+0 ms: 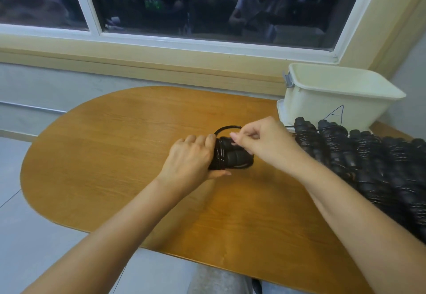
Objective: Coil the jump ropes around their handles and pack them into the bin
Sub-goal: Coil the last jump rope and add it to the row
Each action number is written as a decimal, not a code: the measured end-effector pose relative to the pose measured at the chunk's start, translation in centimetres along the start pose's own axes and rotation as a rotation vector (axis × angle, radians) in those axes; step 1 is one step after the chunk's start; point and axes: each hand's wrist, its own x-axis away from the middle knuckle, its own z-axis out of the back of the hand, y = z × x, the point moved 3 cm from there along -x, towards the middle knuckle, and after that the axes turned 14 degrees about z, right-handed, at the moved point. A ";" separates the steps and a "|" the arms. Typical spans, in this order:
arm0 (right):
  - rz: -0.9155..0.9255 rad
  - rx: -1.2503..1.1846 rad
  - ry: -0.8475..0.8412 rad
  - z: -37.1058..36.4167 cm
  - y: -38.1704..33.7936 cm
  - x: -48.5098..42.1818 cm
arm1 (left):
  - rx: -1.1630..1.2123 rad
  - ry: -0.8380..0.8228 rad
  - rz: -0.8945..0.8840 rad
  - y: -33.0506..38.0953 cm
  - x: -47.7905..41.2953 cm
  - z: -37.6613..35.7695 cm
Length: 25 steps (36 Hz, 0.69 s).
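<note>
A black jump rope (232,158) lies at the middle of the wooden table (119,146), its cord wound around its two handles. My left hand (191,157) grips the bundle from the left side. My right hand (260,141) pinches the loose end of the cord above the bundle, and a small loop of cord (227,128) arcs up behind my fingers. A cream plastic bin (334,95) marked with a drawn letter A stands at the table's far right corner. Its inside is hidden from this angle.
A pile of several coiled black jump ropes (368,162) lies along the right side of the table, in front of the bin. A window and its sill run behind the table. Grey floor shows to the left.
</note>
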 end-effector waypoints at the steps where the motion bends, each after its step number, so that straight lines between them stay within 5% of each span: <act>1: 0.004 0.016 0.018 -0.2 0.0 0.6 | 0.005 -0.014 0.028 -0.3 -0.1 -0.1; 10: -0.005 -0.208 0.121 -1.8 1.2 4.5 | 0.110 -0.053 0.108 -1.5 -0.9 0.7; 25: -0.181 -0.627 0.158 -5.1 2.5 5.1 | 0.640 -0.241 0.335 -1.3 -1.0 1.2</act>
